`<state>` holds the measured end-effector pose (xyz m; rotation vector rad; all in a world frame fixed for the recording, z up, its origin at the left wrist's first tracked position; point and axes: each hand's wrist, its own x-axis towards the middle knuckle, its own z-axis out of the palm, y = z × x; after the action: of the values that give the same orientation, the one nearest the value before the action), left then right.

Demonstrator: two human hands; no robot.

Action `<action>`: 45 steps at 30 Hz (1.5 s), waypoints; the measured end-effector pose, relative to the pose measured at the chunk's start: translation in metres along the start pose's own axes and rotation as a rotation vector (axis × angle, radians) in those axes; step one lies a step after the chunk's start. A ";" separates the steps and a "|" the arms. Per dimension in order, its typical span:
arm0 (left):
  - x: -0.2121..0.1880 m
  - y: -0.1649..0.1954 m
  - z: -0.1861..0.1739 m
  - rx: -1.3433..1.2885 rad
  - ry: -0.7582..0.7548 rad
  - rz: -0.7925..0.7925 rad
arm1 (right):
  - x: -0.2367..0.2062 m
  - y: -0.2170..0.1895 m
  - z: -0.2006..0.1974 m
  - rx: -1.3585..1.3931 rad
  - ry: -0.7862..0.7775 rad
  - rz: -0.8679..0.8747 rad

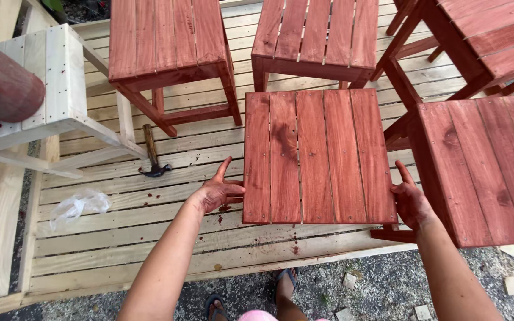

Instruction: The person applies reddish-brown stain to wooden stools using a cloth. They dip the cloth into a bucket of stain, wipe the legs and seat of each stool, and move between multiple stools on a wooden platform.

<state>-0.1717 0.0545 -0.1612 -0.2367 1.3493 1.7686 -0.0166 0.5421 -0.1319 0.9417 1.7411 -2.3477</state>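
Note:
A red-stained slatted wooden stool (316,156) stands in the middle, seen from above, on a pale wooden slat platform (150,238). My left hand (220,190) rests against the stool top's left edge, fingers spread and stained red. My right hand (410,201) grips the top's right edge near the front corner, also stained. Both hands flank the stool top.
Several other red stools (165,41) (313,35) (486,166) (483,35) crowd the back and right. An unpainted pale stool (55,89) stands at left. A claw hammer (151,151) and crumpled clear plastic (78,205) lie on the platform. Gravel ground (376,285) borders the front edge.

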 end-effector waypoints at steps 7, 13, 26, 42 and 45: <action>-0.003 0.009 0.006 0.222 0.008 -0.101 | -0.010 -0.031 0.016 -0.247 0.197 0.119; -0.015 0.032 0.019 0.360 0.180 0.057 | -0.023 -0.055 0.061 -0.968 0.309 -0.356; -0.121 0.082 -0.018 0.981 0.411 0.433 | -0.094 -0.043 0.220 -1.404 0.468 -0.546; -0.267 0.145 -0.182 1.100 0.642 0.565 | -0.144 0.008 0.437 -1.272 0.305 -0.767; -0.277 0.148 -0.199 1.061 0.694 0.515 | -0.135 0.002 0.461 -1.275 0.264 -0.835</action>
<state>-0.1801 -0.2633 0.0306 0.1276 2.8506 1.0974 -0.1035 0.0927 0.0131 0.2667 3.3710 -0.6878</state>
